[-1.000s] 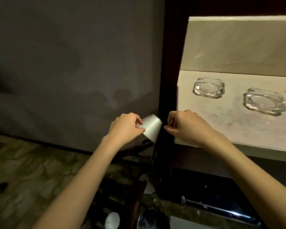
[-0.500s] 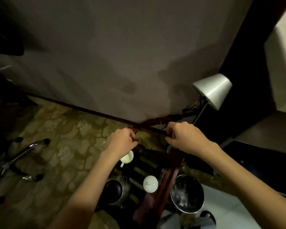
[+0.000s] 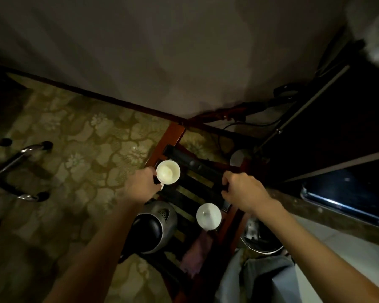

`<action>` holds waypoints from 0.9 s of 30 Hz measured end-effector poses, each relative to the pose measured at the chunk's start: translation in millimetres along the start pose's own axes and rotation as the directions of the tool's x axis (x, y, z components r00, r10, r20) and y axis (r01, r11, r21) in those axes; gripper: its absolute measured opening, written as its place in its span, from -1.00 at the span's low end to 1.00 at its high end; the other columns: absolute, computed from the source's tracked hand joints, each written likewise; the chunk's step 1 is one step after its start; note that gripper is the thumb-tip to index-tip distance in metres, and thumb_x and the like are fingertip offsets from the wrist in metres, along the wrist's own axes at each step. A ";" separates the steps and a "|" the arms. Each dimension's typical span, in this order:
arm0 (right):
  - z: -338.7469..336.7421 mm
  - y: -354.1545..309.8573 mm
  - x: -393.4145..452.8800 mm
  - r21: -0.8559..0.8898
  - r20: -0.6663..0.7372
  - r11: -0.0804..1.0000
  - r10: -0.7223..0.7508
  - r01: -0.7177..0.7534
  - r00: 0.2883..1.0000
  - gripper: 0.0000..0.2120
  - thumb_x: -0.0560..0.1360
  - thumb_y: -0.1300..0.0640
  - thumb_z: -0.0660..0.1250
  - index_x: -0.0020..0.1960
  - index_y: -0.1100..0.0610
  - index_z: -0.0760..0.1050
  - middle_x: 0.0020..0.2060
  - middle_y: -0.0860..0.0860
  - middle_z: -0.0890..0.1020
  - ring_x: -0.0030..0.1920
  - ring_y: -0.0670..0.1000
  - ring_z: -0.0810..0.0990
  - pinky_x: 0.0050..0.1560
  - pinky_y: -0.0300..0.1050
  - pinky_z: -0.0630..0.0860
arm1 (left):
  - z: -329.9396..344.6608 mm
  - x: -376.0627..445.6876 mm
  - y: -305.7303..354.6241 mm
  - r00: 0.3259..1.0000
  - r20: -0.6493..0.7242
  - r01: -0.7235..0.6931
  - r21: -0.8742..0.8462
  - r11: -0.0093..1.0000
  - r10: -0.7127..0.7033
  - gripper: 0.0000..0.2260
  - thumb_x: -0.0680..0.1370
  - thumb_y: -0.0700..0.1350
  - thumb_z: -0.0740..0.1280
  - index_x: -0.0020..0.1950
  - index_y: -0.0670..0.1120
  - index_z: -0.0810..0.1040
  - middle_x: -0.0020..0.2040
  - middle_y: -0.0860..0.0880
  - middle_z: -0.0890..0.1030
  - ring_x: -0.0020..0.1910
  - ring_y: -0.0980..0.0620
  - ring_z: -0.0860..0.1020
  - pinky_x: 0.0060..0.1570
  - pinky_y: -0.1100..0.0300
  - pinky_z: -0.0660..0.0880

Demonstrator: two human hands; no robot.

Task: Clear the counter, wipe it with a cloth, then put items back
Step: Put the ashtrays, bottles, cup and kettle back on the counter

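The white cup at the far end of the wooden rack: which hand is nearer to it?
Left. The left hand is right beside the white cup, at its handle side; the right hand is across the wooden rack, gripping something dark.

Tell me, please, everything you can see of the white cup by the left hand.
The white cup is small, round and glossy, apparently ceramic. It stands upright with its mouth open to the camera, and its pale inside looks empty. It sits at the far left of a dark slatted tray with a reddish wooden frame. The left hand is at its near-left rim, where a white handle stub shows; whether the fingers grip it is unclear.
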State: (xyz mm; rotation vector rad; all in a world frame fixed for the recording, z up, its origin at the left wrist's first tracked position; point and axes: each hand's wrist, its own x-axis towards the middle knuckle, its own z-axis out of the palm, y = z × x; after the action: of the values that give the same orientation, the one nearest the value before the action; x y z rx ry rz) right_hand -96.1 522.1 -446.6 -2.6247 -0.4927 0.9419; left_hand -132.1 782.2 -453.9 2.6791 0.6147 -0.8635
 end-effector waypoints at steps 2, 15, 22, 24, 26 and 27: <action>24.1 10.1 13.6 0.020 0.035 0.999 0.035 -0.036 0.999 -0.77 0.52 0.04 0.30 0.14 0.08 0.41 -0.06 0.06 0.62 -0.02 0.16 0.61 -0.13 0.02 0.56 | 17.6 19.9 -8.4 0.997 0.068 0.048 -0.041 0.998 -0.045 -0.62 0.47 -0.02 0.43 0.24 -0.10 0.48 0.09 -0.09 0.62 0.10 -0.09 0.57 0.02 0.12 0.46; 125.2 19.6 58.6 -0.067 0.252 0.997 0.041 -0.025 0.967 -0.62 0.53 0.03 0.29 0.29 0.10 0.36 0.12 0.13 0.60 0.15 0.17 0.57 0.04 0.00 0.49 | 79.4 88.7 -42.4 0.991 0.113 0.092 -0.212 0.973 -0.069 -0.75 0.36 -0.12 0.54 -0.07 -0.24 0.66 -0.10 -0.16 0.66 -0.01 -0.14 0.61 -0.19 0.21 0.38; 161.7 7.1 62.7 -0.121 0.337 0.992 0.007 0.036 0.941 -0.50 0.52 0.09 0.31 0.44 0.00 0.30 0.30 0.10 0.50 0.24 0.18 0.53 0.15 0.01 0.49 | 89.3 92.7 -44.2 0.998 0.055 0.030 -0.244 0.969 -0.017 -0.74 0.39 -0.14 0.53 -0.14 -0.34 0.65 -0.11 -0.26 0.66 -0.05 -0.17 0.59 -0.26 0.24 0.27; 163.9 5.4 66.3 -0.168 0.317 0.984 -0.001 0.057 0.949 -0.57 0.53 0.16 0.29 0.39 0.01 0.37 0.25 0.12 0.54 0.20 0.17 0.56 0.10 0.01 0.51 | 88.9 93.3 -46.5 1.000 0.024 0.002 -0.253 0.968 0.004 -0.75 0.38 -0.13 0.54 -0.17 -0.34 0.65 -0.16 -0.24 0.65 -0.12 -0.14 0.58 -0.31 0.21 0.26; 163.1 6.0 69.1 -0.194 0.304 0.979 0.006 0.056 0.953 -0.63 0.52 0.18 0.30 0.32 0.04 0.45 0.18 0.11 0.58 0.16 0.17 0.59 0.03 -0.03 0.52 | 89.5 93.0 -47.4 1.000 0.001 -0.011 -0.270 0.963 0.012 -0.76 0.38 -0.15 0.54 -0.19 -0.33 0.66 -0.25 -0.20 0.62 -0.21 -0.06 0.53 -0.37 0.23 0.27; 161.8 6.3 69.5 -0.202 0.292 0.978 0.005 0.057 0.956 -0.66 0.52 0.17 0.31 0.29 0.05 0.47 0.16 0.11 0.60 0.15 0.16 0.59 0.01 -0.04 0.52 | 88.7 92.3 -47.5 1.000 -0.008 -0.012 -0.287 0.958 0.010 -0.78 0.38 -0.15 0.53 -0.19 -0.32 0.67 -0.29 -0.17 0.60 -0.23 -0.03 0.51 -0.38 0.30 0.26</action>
State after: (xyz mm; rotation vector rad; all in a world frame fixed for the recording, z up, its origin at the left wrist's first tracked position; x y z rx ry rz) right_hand -150.3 572.8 -606.4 -2.6618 -0.7323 1.3458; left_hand -130.3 820.3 -585.0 2.4218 0.6696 -0.7018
